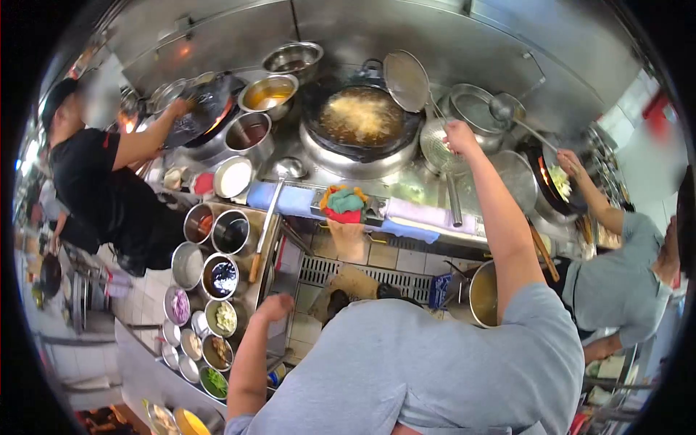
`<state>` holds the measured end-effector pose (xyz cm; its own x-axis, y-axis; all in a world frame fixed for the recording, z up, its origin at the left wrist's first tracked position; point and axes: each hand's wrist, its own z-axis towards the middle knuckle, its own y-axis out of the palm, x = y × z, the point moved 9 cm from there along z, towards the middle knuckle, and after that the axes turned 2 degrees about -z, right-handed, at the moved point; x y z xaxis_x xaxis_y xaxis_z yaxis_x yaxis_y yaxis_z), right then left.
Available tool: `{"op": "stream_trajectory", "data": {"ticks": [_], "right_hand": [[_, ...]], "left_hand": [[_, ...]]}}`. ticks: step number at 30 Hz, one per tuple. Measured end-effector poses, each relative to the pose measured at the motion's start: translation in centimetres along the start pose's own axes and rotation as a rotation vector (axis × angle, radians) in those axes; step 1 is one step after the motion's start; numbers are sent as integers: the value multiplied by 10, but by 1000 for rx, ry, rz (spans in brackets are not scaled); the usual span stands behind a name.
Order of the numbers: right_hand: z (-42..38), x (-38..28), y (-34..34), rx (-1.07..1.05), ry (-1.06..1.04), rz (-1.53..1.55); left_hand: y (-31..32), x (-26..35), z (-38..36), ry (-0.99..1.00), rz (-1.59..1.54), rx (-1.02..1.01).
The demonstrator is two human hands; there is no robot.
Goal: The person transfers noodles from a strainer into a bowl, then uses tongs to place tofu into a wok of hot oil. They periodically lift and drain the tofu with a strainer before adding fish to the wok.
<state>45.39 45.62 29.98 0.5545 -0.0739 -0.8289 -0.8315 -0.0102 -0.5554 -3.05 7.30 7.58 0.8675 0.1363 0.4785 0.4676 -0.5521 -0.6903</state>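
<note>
My right hand (460, 138) is closed on the thin handle of a round mesh strainer (406, 80). The strainer is raised at the right rim of a large wok (319, 123), where pale food (359, 114) bubbles in oil. Below my right hand a perforated skimmer (438, 147) lies on the stove with its handle toward me. My left hand (275, 307) hangs low near the side counter, fingers curled, with nothing visible in it. Closest to it is the wooden handle of a ladle (268, 228) lying on the counter edge.
Left, a person in black (109, 167) works at a flaming wok (199, 112). Right, a person in grey (616, 268) holds a ladle (533, 130) and a wok (554, 174). Metal pots (220, 276) of ingredients fill the side counter. Folded cloths (344, 203) lie along the stove front.
</note>
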Motion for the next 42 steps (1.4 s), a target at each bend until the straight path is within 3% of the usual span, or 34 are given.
{"op": "stream_trajectory", "data": {"ticks": [1,3,4,6,8,10,12,15,17,20,23,26,32,34,38,42], "right_hand": [[11,-2,3,29,-8,-29],[21,2,20,-2,9,-64],[20,3,29,-9,2,-55],[14,25,60,-195,225,240],[7,27,80,-227,290,369],[-1,31,96,-268,360,493],[-7,38,113,-434,414,586],[-4,42,124,-459,495,749],[21,53,163,-495,508,969],[-14,11,180,-513,478,997],[-15,31,154,-397,528,1084],[-29,15,157,-306,416,950],[-23,27,141,-263,407,927],[-30,9,146,-248,231,599],[-46,13,115,-110,326,762],[-51,8,106,-81,196,455]], "left_hand": [[2,-2,1,-20,-8,21],[-26,-30,-7,-84,-786,509],[-19,-28,-9,-90,-781,520],[9,-38,-26,-64,-1403,721],[71,-58,-19,-49,-1386,567],[128,-64,-36,-315,-1244,377],[156,-59,-58,-405,-1119,279],[190,-67,-74,-549,-1136,246],[192,-65,-72,-569,-1101,219],[210,-75,-73,-624,-1027,95],[196,-89,-62,-659,-1263,220],[190,-109,-43,-605,-1355,334],[169,-105,-31,-624,-1245,278],[173,-109,-28,-620,-1262,282],[174,-114,-23,-599,-1230,227],[171,-116,-20,-532,-1218,217]]}}
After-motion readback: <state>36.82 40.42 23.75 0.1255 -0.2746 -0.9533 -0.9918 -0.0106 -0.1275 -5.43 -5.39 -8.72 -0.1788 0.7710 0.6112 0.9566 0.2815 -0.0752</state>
